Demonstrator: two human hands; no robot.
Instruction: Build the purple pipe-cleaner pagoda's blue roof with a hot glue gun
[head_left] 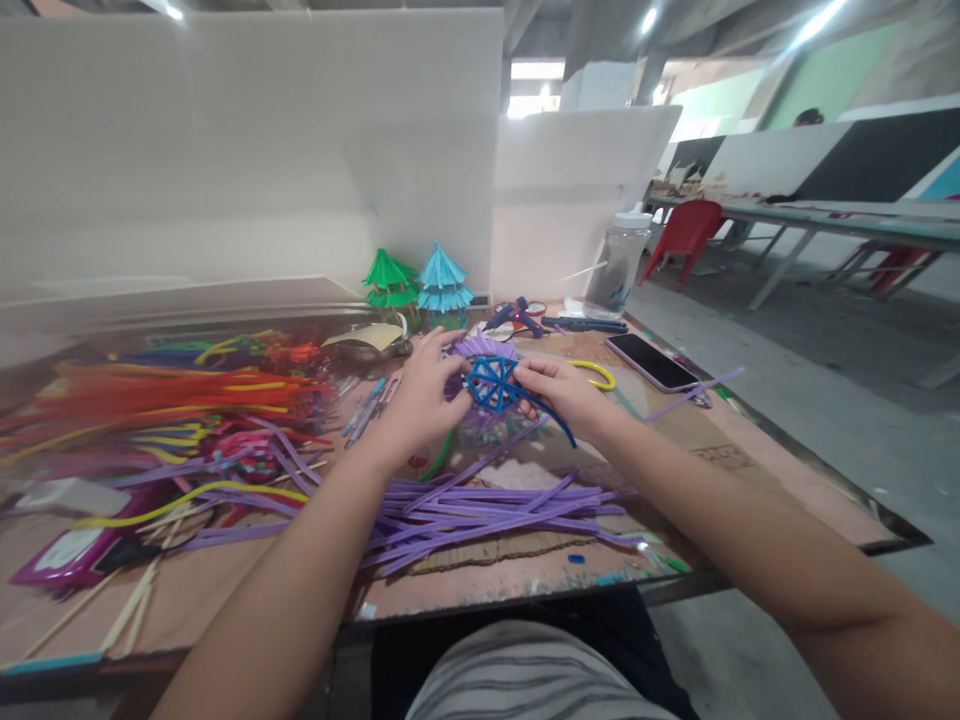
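Note:
Between my two hands, above the table, is a small blue wheel-shaped frame (493,384) of pipe cleaners with spokes meeting in its middle. My left hand (433,388) grips its left edge, thumb below and fingers above. The right hand (551,388) pinches the right edge, where a loose blue pipe cleaner end (559,425) trails down. Behind and under the frame shows a purple fringed piece (484,347), partly hidden by it. A pile of purple pipe cleaners (495,515) lies on cardboard nearer to me.
Orange pipe cleaners (172,395) lie in bundles at left, near a magenta device (90,545). Green (388,278) and light blue tiered roof models (444,278) stand at the back. A glue gun (516,318), water bottle (619,265) and phone (651,361) are beyond my right hand.

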